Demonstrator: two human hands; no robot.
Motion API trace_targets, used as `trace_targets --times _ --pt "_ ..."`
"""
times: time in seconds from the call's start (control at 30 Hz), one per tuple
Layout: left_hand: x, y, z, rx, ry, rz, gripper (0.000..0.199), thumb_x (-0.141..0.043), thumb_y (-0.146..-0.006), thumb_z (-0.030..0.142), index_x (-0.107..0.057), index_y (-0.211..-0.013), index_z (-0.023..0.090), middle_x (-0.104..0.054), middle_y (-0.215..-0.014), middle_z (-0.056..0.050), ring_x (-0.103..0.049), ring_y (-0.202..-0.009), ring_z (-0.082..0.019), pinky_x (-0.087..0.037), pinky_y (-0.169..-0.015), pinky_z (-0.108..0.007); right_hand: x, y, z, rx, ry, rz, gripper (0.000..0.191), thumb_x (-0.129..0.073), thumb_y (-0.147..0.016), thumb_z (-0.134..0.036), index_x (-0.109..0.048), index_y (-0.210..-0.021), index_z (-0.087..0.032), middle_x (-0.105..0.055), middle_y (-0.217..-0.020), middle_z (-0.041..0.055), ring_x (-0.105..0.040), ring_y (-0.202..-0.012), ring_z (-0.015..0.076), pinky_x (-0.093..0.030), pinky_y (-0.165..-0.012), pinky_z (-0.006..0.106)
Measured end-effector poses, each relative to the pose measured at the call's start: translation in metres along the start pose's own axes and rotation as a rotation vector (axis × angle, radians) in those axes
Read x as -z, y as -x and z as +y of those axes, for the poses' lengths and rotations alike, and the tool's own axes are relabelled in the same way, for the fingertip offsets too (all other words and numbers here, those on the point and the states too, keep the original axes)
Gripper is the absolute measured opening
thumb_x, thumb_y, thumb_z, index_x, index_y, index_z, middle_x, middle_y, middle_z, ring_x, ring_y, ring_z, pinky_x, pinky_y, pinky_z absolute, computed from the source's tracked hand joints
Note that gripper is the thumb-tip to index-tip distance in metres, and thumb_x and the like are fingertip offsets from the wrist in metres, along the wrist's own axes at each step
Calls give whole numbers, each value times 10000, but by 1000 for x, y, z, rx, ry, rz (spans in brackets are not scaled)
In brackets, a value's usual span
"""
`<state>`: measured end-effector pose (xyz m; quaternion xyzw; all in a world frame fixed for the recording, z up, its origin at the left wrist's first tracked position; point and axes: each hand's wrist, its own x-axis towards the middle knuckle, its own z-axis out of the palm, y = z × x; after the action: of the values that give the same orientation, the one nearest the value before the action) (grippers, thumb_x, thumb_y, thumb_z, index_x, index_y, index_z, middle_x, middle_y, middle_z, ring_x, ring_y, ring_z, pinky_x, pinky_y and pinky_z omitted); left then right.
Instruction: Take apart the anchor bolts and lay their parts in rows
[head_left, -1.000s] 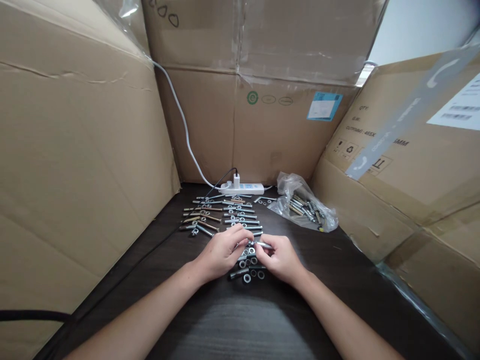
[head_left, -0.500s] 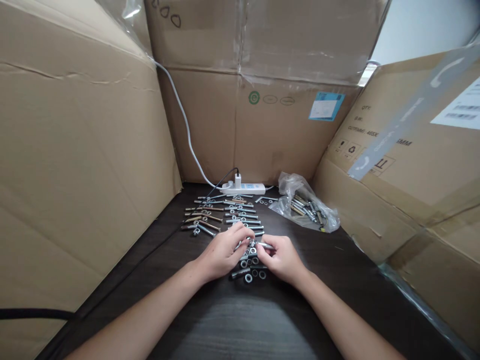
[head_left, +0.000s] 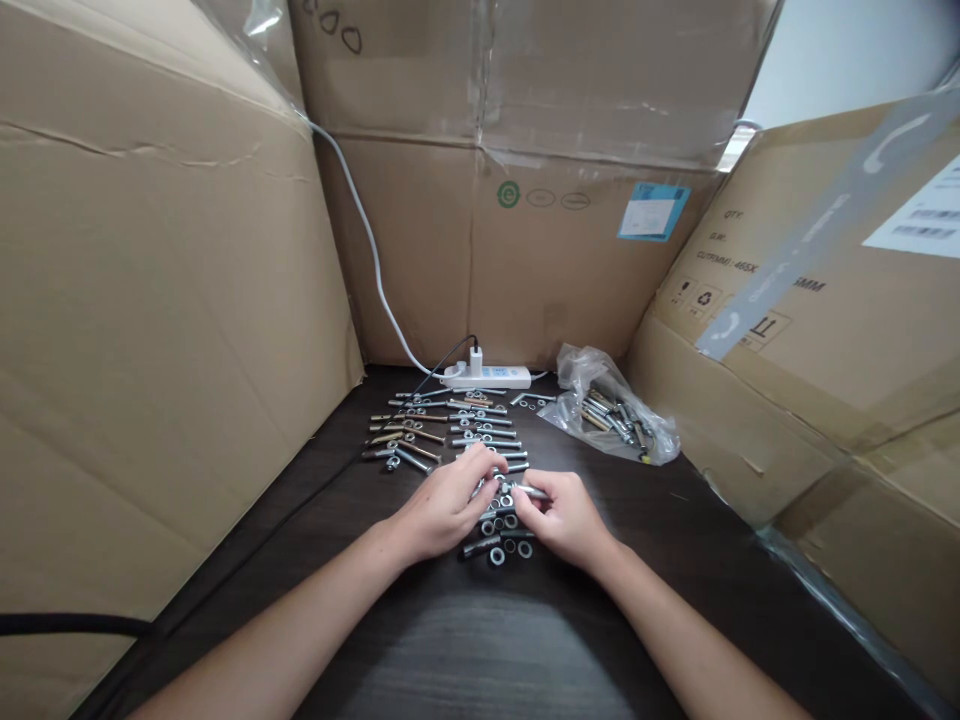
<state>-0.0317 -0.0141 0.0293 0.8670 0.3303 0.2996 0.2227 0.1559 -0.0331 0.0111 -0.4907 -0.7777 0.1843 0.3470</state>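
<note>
Between the fingers of my right hand (head_left: 559,515) is a silvery expansion bolt (head_left: 534,491), pinched by thumb and forefinger, with its nut end pointing left. My left hand (head_left: 448,500) curls around that nut end, thumb and fingertips closed at it; part of the bolt is hidden there. Under and in front of the hands lie more bolts, a dark sleeve (head_left: 481,548) and loose washers (head_left: 497,557). Rows of silvery bolts (head_left: 487,444) with nuts and washers spread beyond my left hand. Brass-coloured bolts (head_left: 420,452) lie farther left.
A clear plastic bag (head_left: 600,410) of bolts lies at the back right. Behind the rows stands a white power strip (head_left: 491,377) with a plug and cables. A black cable (head_left: 300,502) crosses the dark table on the left. Cardboard boxes (head_left: 420,250) wall in the back and sides.
Both hands stay in nearly the same place around the bolt, with only slight finger movement. The loose hardware has not moved.
</note>
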Motion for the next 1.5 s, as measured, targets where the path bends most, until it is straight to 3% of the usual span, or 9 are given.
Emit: trace_targets --times 0.13,0.33,0.47,0.6,0.77,0.97,1.17,1.3,1.5 --pt "2 0 2 -55 -5 -32 178 -332 -930 199 -503 -977 204 -504 -948 -26 -487 -779 -130 -402 -734 -242 1 0 -2 -7 -4 3 349 -467 -811 -317 -320 -528 -178 -340 -484 -46 -301 -462 72 -225 -471 216" --pt "-1 -1 -4 -5 -174 -98 264 -299 -957 269 -520 -842 181 -543 -816 -16 -499 -771 -150 -394 -711 -265 0 -1 1 -1 19 16 365 -474 -811 -328 -323 -518 -172 -335 -473 -47 -291 -459 68 -208 -465 216" --pt "1 -1 0 43 -125 -67 204 -320 -951 276 -504 -989 198 -568 -925 -19 -518 -829 -152 -410 -740 -263 0 -1 2 -18 11 10 362 -476 -809 -329 -321 -522 -172 -334 -479 -47 -292 -462 67 -209 -467 215" --pt "4 1 3 -23 -59 -75 198 -310 -945 226 -476 -1053 216 -539 -980 -19 -516 -841 -139 -411 -767 -248 0 -1 1 -18 -3 -1 357 -475 -804 -315 -307 -522 -174 -321 -480 -48 -285 -461 66 -211 -469 216" --pt "3 1 2 -44 -69 -84 185 -313 -940 213 -490 -994 212 -527 -958 -15 -512 -800 -130 -401 -740 -235 0 0 2 -19 -2 -4 350 -476 -803 -308 -311 -524 -173 -322 -483 -50 -286 -462 65 -213 -469 215" --pt "0 -1 -2 65 -168 -118 286 -291 -961 312 -506 -814 192 -552 -764 6 -509 -703 -138 -367 -636 -246 0 -1 3 -9 19 17 375 -480 -808 -332 -309 -516 -172 -322 -472 -50 -285 -457 64 -198 -465 217" --pt "2 0 2 60 -76 -53 180 -342 -942 263 -473 -1058 221 -567 -942 3 -530 -787 -130 -394 -698 -234 0 0 2 -17 3 5 371 -472 -816 -334 -318 -520 -172 -333 -474 -49 -291 -459 66 -205 -467 215" --pt "3 1 2 -20 -70 -69 181 -324 -937 217 -497 -991 215 -539 -950 -3 -517 -780 -121 -397 -716 -229 -1 -1 2 -18 3 -6 363 -468 -816 -321 -316 -522 -171 -328 -477 -51 -288 -459 64 -208 -469 213" --pt "0 -1 -1 36 -172 -103 240 -321 -947 264 -501 -806 191 -536 -780 8 -501 -709 -127 -373 -637 -233 0 -1 2 -1 21 10 382 -474 -818 -338 -305 -518 -172 -315 -475 -52 -281 -459 65 -196 -464 216"
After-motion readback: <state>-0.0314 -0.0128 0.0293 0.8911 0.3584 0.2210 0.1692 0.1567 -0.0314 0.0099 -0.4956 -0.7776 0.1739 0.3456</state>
